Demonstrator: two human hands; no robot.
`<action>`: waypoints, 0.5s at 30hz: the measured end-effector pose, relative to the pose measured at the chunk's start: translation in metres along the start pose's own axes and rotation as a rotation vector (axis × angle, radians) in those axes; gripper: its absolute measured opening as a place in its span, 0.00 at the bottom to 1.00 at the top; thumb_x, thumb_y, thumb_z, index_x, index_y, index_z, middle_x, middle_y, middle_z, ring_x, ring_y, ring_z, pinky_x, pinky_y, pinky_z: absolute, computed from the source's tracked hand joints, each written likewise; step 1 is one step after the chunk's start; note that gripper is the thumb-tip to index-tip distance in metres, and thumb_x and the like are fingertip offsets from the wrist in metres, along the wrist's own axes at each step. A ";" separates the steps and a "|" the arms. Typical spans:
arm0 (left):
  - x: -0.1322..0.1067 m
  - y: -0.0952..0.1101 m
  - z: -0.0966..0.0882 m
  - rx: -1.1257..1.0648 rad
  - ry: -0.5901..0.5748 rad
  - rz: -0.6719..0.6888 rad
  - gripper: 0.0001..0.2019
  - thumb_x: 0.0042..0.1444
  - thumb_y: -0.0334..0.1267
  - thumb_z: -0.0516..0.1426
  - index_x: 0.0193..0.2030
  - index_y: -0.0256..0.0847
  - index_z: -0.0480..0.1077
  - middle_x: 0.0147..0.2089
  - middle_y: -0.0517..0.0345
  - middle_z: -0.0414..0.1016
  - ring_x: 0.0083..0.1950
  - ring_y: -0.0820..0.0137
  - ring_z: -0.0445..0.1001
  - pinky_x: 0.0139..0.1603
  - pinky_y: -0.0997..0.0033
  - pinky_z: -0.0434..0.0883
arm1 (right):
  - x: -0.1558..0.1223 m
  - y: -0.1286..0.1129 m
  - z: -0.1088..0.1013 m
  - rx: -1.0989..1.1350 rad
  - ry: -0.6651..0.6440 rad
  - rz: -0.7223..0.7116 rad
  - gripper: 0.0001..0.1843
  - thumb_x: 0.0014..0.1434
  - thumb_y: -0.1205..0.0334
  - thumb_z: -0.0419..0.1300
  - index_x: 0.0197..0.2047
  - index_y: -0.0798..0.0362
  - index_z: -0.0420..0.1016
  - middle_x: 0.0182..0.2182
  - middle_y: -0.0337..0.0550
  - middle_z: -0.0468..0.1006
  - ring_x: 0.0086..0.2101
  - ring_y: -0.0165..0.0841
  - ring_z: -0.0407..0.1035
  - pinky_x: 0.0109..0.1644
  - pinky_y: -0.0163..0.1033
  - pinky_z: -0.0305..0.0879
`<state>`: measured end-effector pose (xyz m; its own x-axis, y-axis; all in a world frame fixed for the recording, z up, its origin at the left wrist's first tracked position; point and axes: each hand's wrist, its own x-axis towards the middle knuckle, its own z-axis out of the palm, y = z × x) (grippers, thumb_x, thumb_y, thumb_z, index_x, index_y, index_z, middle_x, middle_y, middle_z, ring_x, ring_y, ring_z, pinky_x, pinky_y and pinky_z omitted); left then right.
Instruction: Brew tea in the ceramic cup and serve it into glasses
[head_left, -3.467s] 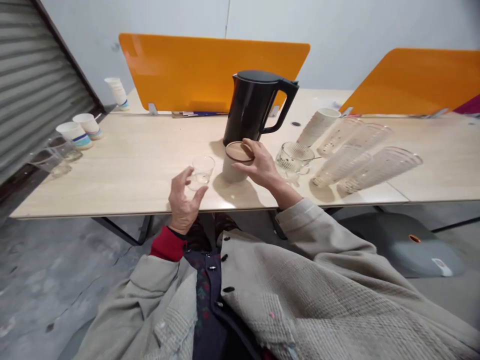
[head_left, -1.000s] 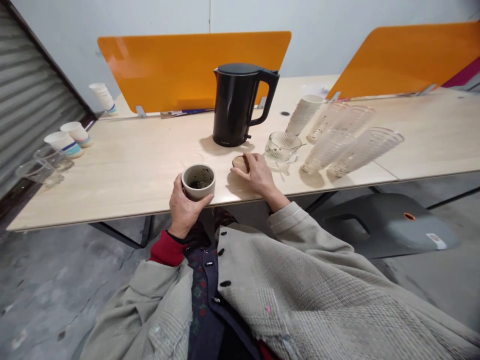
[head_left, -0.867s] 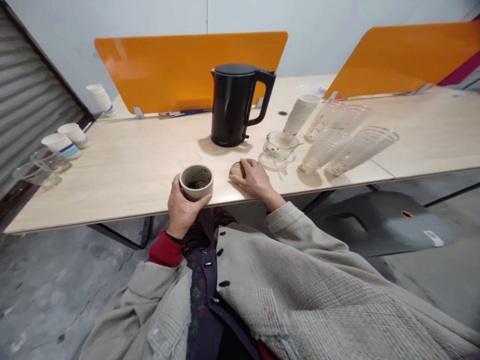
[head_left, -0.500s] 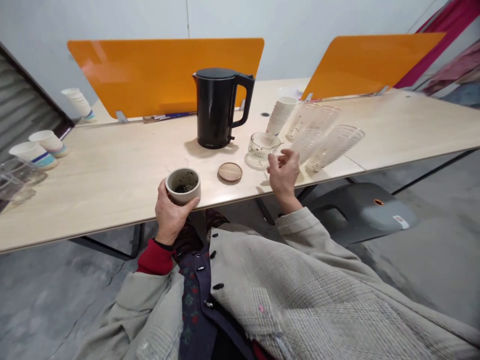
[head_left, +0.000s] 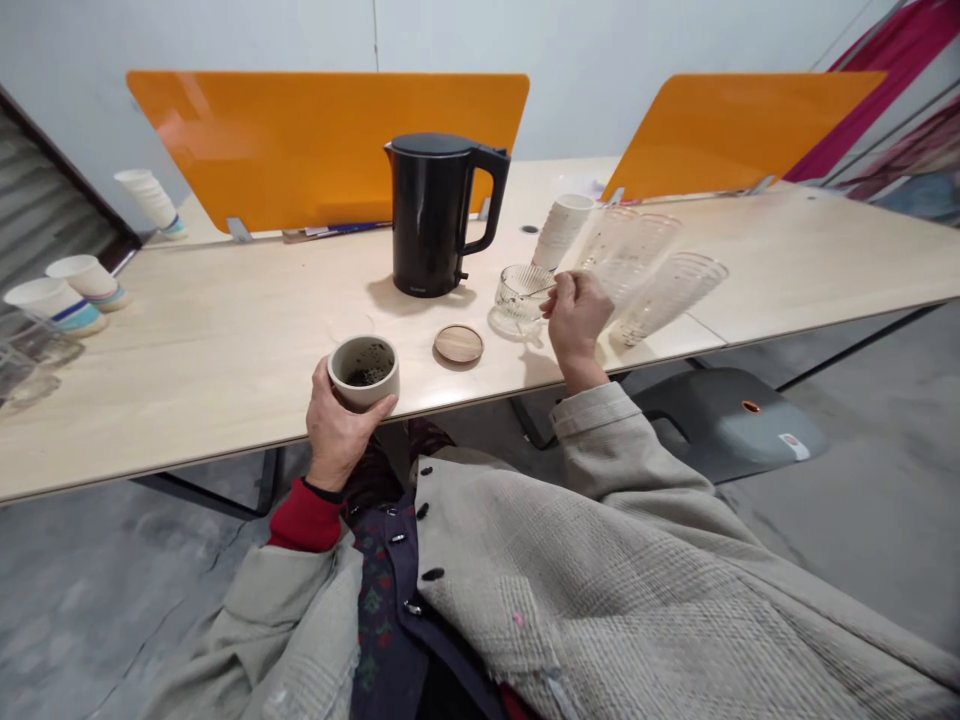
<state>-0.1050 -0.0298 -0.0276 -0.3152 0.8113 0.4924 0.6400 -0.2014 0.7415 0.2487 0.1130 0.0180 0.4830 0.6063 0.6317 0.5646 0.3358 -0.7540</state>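
My left hand [head_left: 341, 425] is wrapped round a pale ceramic cup [head_left: 364, 372] at the table's front edge. Dark, leaf-like bits lie in the bottom of the cup. My right hand [head_left: 576, 312] pinches a thin rod-like utensil [head_left: 537, 292], possibly a small spoon, at the ribbed clear glass cup [head_left: 517, 298]. The utensil's far end reaches into or over that glass cup, where a few dark specks show; its tip is hard to make out. Between the two cups a round wooden lid or coaster [head_left: 458, 344] lies flat.
A black electric kettle [head_left: 429, 215] stands behind the wooden disc. Stacked paper cups [head_left: 561, 232] and leaning stacks of clear plastic cups [head_left: 671, 295] are on the right. More paper cups [head_left: 86, 280] stand far left. Orange dividers [head_left: 322, 150] line the back; a grey stool [head_left: 735, 420] is below right.
My right hand has moved slightly right and up, and the thin utensil between its fingers now shows more clearly. The left hand still holds the ceramic cup in about the same place.
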 end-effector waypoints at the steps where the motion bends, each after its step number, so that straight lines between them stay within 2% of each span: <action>1: 0.000 0.000 0.000 -0.002 0.004 0.003 0.52 0.43 0.49 0.79 0.73 0.46 0.63 0.68 0.43 0.79 0.67 0.49 0.81 0.70 0.50 0.77 | 0.000 -0.003 -0.004 0.016 0.026 -0.011 0.22 0.77 0.43 0.53 0.37 0.49 0.72 0.26 0.33 0.74 0.23 0.29 0.73 0.31 0.34 0.69; 4: 0.000 0.001 0.000 -0.009 0.011 0.003 0.52 0.43 0.49 0.79 0.73 0.46 0.63 0.68 0.44 0.79 0.67 0.50 0.81 0.70 0.51 0.77 | -0.001 -0.016 -0.019 0.075 0.082 -0.058 0.22 0.78 0.40 0.53 0.42 0.49 0.73 0.28 0.33 0.75 0.24 0.28 0.74 0.30 0.34 0.70; 7: 0.000 0.002 0.000 -0.013 -0.002 -0.011 0.52 0.44 0.49 0.79 0.73 0.45 0.63 0.69 0.43 0.78 0.68 0.49 0.80 0.72 0.50 0.76 | -0.011 -0.042 -0.031 0.170 0.064 -0.117 0.22 0.79 0.40 0.53 0.46 0.49 0.75 0.30 0.34 0.76 0.26 0.28 0.76 0.32 0.36 0.73; 12: 0.000 0.004 -0.001 -0.006 -0.022 0.002 0.51 0.44 0.49 0.78 0.73 0.44 0.63 0.70 0.42 0.77 0.70 0.49 0.79 0.72 0.52 0.76 | -0.049 -0.102 -0.038 0.424 -0.119 -0.183 0.17 0.77 0.43 0.59 0.47 0.47 0.78 0.30 0.36 0.77 0.26 0.29 0.75 0.32 0.37 0.75; 15: 0.000 0.005 0.000 -0.011 -0.018 0.022 0.51 0.45 0.48 0.78 0.73 0.43 0.63 0.70 0.42 0.78 0.70 0.49 0.79 0.71 0.53 0.76 | -0.074 -0.133 -0.038 0.516 -0.313 -0.214 0.17 0.77 0.41 0.61 0.47 0.45 0.80 0.30 0.35 0.76 0.27 0.29 0.75 0.34 0.39 0.77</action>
<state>-0.1020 -0.0312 -0.0239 -0.2882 0.8166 0.5001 0.6387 -0.2251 0.7358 0.1638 -0.0040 0.0782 0.1331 0.6428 0.7543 0.1945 0.7294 -0.6559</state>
